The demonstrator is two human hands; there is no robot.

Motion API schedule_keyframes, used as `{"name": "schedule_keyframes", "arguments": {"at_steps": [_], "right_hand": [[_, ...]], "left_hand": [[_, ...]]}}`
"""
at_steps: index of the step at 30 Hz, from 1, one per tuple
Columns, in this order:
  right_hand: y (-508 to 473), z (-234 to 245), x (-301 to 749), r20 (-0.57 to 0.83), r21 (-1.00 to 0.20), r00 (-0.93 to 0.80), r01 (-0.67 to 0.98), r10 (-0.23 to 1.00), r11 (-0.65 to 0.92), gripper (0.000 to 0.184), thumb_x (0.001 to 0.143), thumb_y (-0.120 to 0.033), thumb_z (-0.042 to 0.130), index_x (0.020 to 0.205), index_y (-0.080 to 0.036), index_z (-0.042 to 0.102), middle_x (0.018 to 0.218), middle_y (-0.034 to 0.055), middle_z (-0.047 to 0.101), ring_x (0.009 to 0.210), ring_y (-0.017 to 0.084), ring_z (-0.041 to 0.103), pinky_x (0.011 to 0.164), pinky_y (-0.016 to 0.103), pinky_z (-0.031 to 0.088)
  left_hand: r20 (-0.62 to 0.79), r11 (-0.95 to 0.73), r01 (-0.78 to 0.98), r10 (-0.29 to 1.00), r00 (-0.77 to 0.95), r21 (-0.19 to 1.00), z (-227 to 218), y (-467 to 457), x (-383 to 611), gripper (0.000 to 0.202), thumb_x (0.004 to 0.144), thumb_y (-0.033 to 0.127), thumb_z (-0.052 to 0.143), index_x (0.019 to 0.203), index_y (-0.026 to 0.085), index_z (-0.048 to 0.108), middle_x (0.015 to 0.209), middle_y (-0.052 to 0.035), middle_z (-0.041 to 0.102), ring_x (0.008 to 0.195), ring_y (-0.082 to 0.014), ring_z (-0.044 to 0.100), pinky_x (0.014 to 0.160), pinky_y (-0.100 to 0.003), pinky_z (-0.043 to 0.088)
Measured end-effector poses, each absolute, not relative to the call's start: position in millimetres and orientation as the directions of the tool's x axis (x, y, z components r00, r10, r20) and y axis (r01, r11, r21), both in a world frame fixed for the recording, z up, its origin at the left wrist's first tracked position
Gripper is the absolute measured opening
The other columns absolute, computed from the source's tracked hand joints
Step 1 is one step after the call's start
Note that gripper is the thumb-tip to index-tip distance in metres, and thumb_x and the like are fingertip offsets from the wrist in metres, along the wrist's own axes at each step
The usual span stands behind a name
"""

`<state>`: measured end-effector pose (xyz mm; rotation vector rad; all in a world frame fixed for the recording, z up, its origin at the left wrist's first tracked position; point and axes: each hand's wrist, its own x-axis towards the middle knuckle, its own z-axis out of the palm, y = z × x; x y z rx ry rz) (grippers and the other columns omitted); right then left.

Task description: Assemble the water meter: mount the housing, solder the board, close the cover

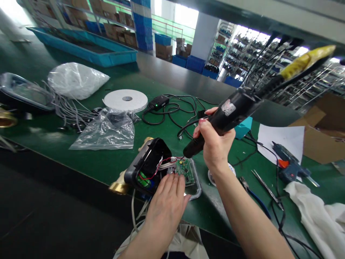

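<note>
My right hand (215, 145) is wrapped round a black electric screwdriver (232, 108), which is tilted with its bit pointing down at a green circuit board (186, 168). The bit reaches the board's upper edge; whether it touches a screw is too small to tell. The board sits in a clear plastic cover (198, 185). My left hand (165, 199) lies with fingers stretched out flat over the near left part of the board and cover. Beside it stands an open black meter housing (161, 149) with red and grey wires running to the board. Brass pipe fittings (118, 187) stick out of the housing.
Right of my arm lie tweezers (266, 185), pliers (244, 182), a glue gun (289, 162) and a white cloth (312, 212). Behind the housing are a plastic bag (107, 131), a white tape roll (115, 99) and a cabled black adapter (159, 102). A blue tray (107, 59) stands farther back.
</note>
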<state>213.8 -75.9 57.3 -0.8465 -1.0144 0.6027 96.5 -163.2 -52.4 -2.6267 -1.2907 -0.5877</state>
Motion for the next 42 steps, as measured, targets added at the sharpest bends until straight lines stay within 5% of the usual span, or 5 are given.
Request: {"name": "schedule_keyframes", "arguments": {"at_steps": [15,21,24,29,42], "right_hand": [[-105,96,264,0.504,-0.746,0.527,-0.134,0.685,0.652,0.018,0.068,-0.017,0.058,0.085,-0.02,0.052,0.05,-0.008,0.045,0.041,0.007,0.041,0.044,0.022,0.037],[-122,104,265,0.455,-0.771,0.528,-0.168,0.716,0.614,0.018,0.066,-0.018,0.057,0.083,-0.02,0.053,0.05,-0.0082,0.042,0.041,0.006,0.039,0.043,0.021,0.036],[-129,97,260,0.459,-0.771,0.502,-0.184,0.733,0.609,0.018,0.068,-0.016,0.056,0.084,-0.021,0.051,0.05,-0.0079,0.045,0.041,0.007,0.04,0.043,0.021,0.036],[-137,73,247,0.447,-0.802,0.424,-0.199,0.788,0.563,0.02,0.072,-0.014,0.058,0.088,-0.022,0.052,0.054,-0.0074,0.049,0.041,0.009,0.046,0.044,0.024,0.039],[-140,53,228,0.42,-0.848,0.38,-0.158,0.824,0.505,0.022,0.074,-0.018,0.063,0.092,-0.022,0.052,0.057,-0.0074,0.051,0.043,0.009,0.049,0.045,0.025,0.043]], "left_hand": [[0.5,-0.584,0.738,0.776,0.385,0.339,-32,-144,97,0.035,0.089,0.01,0.045,0.124,0.01,0.044,0.112,-0.012,0.062,0.097,-0.0201,0.063,0.082,-0.031,0.054],[0.394,-0.519,0.734,0.845,0.362,0.438,-23,-139,109,0.018,0.093,0.022,0.043,0.103,0.013,0.055,0.089,-0.0071,0.066,0.077,-0.018,0.066,0.07,-0.03,0.055],[0.381,-0.56,0.723,0.822,0.424,0.405,-25,-150,102,0.017,0.093,0.019,0.041,0.094,0.015,0.058,0.09,-0.0065,0.067,0.08,-0.0183,0.065,0.071,-0.032,0.055],[0.43,-0.642,0.749,0.73,0.531,0.164,-43,-169,90,0.026,0.086,0.008,0.041,0.103,0.009,0.061,0.114,-0.0148,0.064,0.111,-0.0264,0.057,0.103,-0.051,0.037],[0.409,-0.669,0.742,0.69,0.597,0.045,-52,-167,87,0.033,0.087,0.006,0.036,0.103,0.008,0.064,0.113,-0.0144,0.066,0.107,-0.0225,0.061,0.101,-0.042,0.043]]}}
